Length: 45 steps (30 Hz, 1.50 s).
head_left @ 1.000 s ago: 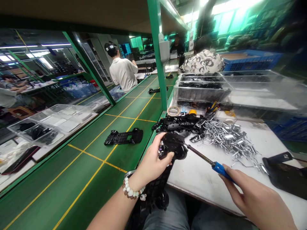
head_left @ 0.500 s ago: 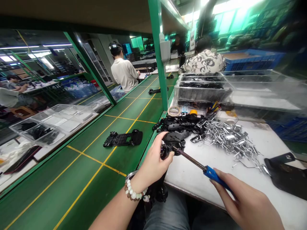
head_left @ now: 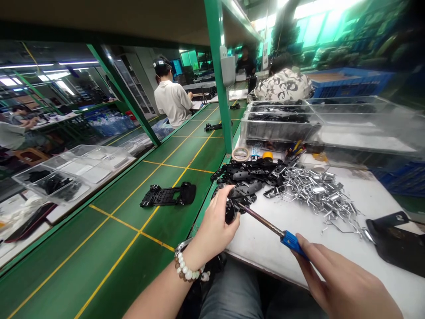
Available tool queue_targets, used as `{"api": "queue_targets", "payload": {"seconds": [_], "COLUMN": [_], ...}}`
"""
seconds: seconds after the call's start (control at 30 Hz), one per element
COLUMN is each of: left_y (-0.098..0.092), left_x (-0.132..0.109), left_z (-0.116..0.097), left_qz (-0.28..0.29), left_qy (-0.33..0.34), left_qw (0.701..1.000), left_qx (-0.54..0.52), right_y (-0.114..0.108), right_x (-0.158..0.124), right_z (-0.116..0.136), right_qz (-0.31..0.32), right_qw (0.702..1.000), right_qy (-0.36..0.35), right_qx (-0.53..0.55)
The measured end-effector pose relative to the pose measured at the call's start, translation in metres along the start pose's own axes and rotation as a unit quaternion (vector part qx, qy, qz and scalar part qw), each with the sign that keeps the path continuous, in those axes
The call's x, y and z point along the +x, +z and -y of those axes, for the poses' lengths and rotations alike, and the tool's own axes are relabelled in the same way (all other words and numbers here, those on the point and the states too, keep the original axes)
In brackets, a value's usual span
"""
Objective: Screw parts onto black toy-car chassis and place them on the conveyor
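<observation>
Fingers [head_left: 223,198] of the person's left hand [head_left: 212,227] are half curled, thumb below and fingertips above, around a black plastic part [head_left: 230,212] with a rounded end, at the near left edge of a white table [head_left: 279,261]. How far the part runs down under the wrist is hard to make out. This grip seems meant to steady it against the tool coming from the right.

On the right, the other hand [head_left: 341,272] is closed about the blue handle of a screwdriver [head_left: 289,240], the forefinger lying along it, probably to guide the shaft. The shaft slants far and left, its end right by the black part; whether they touch is too small to tell.

The left forearm reaches in from the near edge, the wrist, with a beaded bracelet [head_left: 187,271], level with the table's edge. The right hand comes from the near right corner, knuckles up.

Just beyond lie a heap of black parts [head_left: 249,170] and, to its right, a heap of bent metal pieces [head_left: 315,192], both apparently kept within easy reach. Clear bins [head_left: 279,130] stand farther off. Left of the table runs a green belt [head_left: 133,261] with yellow lines, bearing a black chassis-like piece [head_left: 168,196]. Beyond the belt sits a person in white [head_left: 173,101].
</observation>
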State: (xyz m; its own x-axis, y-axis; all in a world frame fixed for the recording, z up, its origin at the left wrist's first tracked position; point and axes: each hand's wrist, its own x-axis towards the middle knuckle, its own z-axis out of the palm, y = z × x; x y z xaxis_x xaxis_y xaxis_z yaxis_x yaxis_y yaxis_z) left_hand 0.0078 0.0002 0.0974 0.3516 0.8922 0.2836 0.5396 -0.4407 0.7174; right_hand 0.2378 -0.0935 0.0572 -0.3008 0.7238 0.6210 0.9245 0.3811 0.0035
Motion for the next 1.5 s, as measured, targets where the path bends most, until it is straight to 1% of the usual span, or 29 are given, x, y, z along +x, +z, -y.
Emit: {"api": "queue_targets", "payload": {"seconds": [0.1,0.17,0.27,0.33,0.43,0.57,0.77,0.93,1.07,1.13,1.17,1.2,1.23,1.27,1.3,1.33,1.4,1.43,1.5], "left_y": [-0.001,-0.003,-0.006,-0.006,-0.006,-0.005,-0.003,0.000,0.002,0.003,0.004,0.004,0.004,0.004,0.004,0.005,0.010,0.014,0.024], "left_x": [0.001,0.003,0.004,0.004,0.004,0.004,0.003,0.001,0.003,0.005,0.005,0.006,0.007,0.007,0.008,0.009,0.010,0.011,0.013], "left_z": [0.005,0.008,0.012,0.011,0.008,0.004,0.002,0.002,0.001,0.001,0.001,0.002,0.003,0.004,0.006,0.008,0.011,0.012,0.012], "left_qz": [-0.012,-0.039,-0.074,-0.087,-0.104,-0.112,-0.101,-0.098,-0.108,-0.117,-0.124,-0.132,-0.144,-0.163,-0.184,-0.209,-0.264,-0.293,-0.356], "left_qy": [-0.024,-0.053,-0.093,-0.105,-0.111,-0.110,-0.109,-0.113,-0.123,-0.132,-0.136,-0.139,-0.140,-0.140,-0.140,-0.142,-0.153,-0.162,-0.178], "left_qw": [0.999,0.995,0.980,0.970,0.960,0.955,0.954,0.952,0.948,0.942,0.938,0.934,0.931,0.928,0.924,0.917,0.890,0.867,0.810], "left_qx": [-0.033,-0.080,-0.161,-0.201,-0.234,-0.252,-0.260,-0.267,-0.274,-0.285,-0.293,-0.300,-0.303,-0.304,-0.304,-0.308,-0.340,-0.369,-0.431], "right_y": [0.000,0.003,0.007,0.010,0.012,0.013,0.012,0.011,0.013,0.015,0.017,0.018,0.020,0.021,0.024,0.027,0.035,0.039,0.049], "right_x": [-0.001,-0.003,-0.008,-0.009,-0.008,-0.006,-0.003,-0.002,-0.003,-0.004,-0.004,-0.005,-0.006,-0.007,-0.008,-0.010,-0.015,-0.018,-0.023], "right_z": [0.002,0.001,0.001,0.003,0.005,0.005,0.007,0.007,0.010,0.012,0.012,0.013,0.013,0.013,0.013,0.014,0.018,0.021,0.030], "right_qz": [-0.010,-0.002,0.012,0.019,0.023,0.021,0.013,0.016,0.019,0.017,0.024,0.038,0.057,0.078,0.096,0.105,0.102,0.091,0.059], "right_qw": [1.000,1.000,0.997,0.996,0.995,0.995,0.995,0.996,0.998,0.998,0.995,0.989,0.977,0.956,0.928,0.892,0.807,0.757,0.645], "right_qy": [-0.001,0.015,0.032,0.030,0.037,0.041,0.053,0.037,0.012,0.022,0.037,0.066,0.110,0.167,0.233,0.303,0.436,0.487,0.568], "right_qx": [-0.006,0.025,0.071,0.083,0.087,0.087,0.087,0.082,0.056,0.061,0.085,0.123,0.173,0.226,0.276,0.317,0.386,0.425,0.508]}}
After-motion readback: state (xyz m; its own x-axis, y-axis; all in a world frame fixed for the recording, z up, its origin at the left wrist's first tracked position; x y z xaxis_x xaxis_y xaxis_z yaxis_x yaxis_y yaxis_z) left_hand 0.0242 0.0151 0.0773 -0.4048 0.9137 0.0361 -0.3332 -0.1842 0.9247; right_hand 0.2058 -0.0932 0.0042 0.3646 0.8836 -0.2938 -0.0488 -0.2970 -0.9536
